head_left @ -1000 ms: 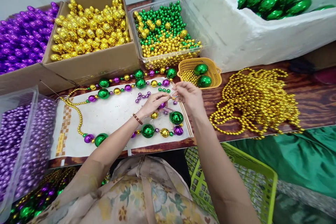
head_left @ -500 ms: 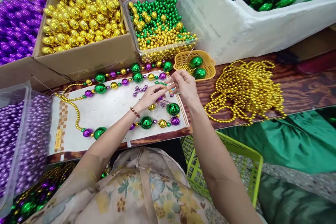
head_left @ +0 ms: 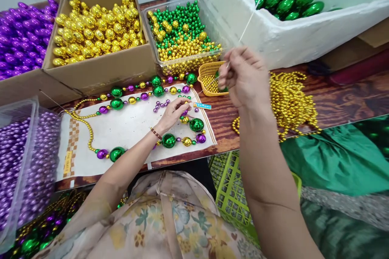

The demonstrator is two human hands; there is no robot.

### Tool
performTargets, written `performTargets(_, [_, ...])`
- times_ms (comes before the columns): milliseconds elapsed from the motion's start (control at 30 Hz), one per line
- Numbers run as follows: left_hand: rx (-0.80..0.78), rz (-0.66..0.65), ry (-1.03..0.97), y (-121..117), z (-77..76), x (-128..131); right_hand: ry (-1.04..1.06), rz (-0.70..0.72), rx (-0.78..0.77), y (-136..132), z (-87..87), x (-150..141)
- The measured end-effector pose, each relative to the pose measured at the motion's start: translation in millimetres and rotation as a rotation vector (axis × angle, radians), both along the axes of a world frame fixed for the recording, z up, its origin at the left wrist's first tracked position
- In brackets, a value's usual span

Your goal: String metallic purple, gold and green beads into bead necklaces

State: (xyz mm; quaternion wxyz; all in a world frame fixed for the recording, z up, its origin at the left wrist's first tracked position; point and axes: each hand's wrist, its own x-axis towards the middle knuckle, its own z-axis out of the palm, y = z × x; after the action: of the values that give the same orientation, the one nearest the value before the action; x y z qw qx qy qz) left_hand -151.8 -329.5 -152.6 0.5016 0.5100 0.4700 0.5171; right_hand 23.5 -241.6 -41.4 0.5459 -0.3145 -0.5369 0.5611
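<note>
My left hand (head_left: 174, 114) is closed at the fingertips on a purple bead (head_left: 184, 112), beside a gold bead (head_left: 184, 119) and a large green bead (head_left: 197, 124). These belong to a bead necklace (head_left: 168, 141) that curves across the white mat, partly under my left forearm. My right hand (head_left: 247, 79), slightly blurred, is raised over the small orange basket (head_left: 207, 90), fingers closed on a thin pale string (head_left: 251, 16). The string runs up past the foam box rim and down-left from the fingers. Loose purple beads (head_left: 161, 105) and a small blue labelled stick (head_left: 202, 106) lie near my left hand.
Boxes of purple beads (head_left: 22, 40) and gold beads (head_left: 97, 28) stand behind, with a clear bin (head_left: 190, 57) of green and gold beads. A white foam box (head_left: 273, 42) holds large green beads. Gold bead strands (head_left: 291, 105) lie right; a green crate (head_left: 231, 186) is below.
My right hand has moved away from my left hand, up and to the right, drawing the string out. My left hand stays over the necklace. The blue stick is now uncovered.
</note>
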Motion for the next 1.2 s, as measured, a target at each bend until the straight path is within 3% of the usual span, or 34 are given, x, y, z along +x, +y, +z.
performTargets(100, [0.102, 0.021, 0.066, -3.6, 0.1, 6.1, 0.097, -0.049, 0.204, -6.8, 41.2, 0.3])
performTargets(200, [0.151, 0.012, 0.098, -5.0, -2.0, 12.8, 0.038, -0.002, 0.321, -17.6, 60.0, -9.5])
performTargets(367, [0.146, 0.077, 0.266, -12.1, -10.2, 8.8, -0.056, 0.096, 0.303, -25.7, 53.1, -24.5])
performTargets(567, [0.072, 0.234, 0.626, -32.4, -13.6, -22.5, -0.067, 0.106, 0.227, -19.2, 29.0, -27.1])
performTargets(667, [-0.032, 0.254, 0.494, -39.0, -15.4, -28.7, -0.089, 0.103, 0.202, -23.3, 28.4, -30.6])
performTargets(833, [-0.174, 0.161, 0.083, -40.9, -21.3, -9.7, -0.067, 0.035, 0.250, -35.7, 50.4, -26.6])
performTargets(1033, [-0.301, 0.122, 0.204, -41.8, -31.0, 3.2, -0.148, 0.084, 0.313, -41.0, 61.3, -17.7])
performTargets(1200, [-0.293, 0.147, 0.299, -40.4, -40.1, -7.6, -0.265, 0.199, 0.307, -48.9, 66.9, -39.5])
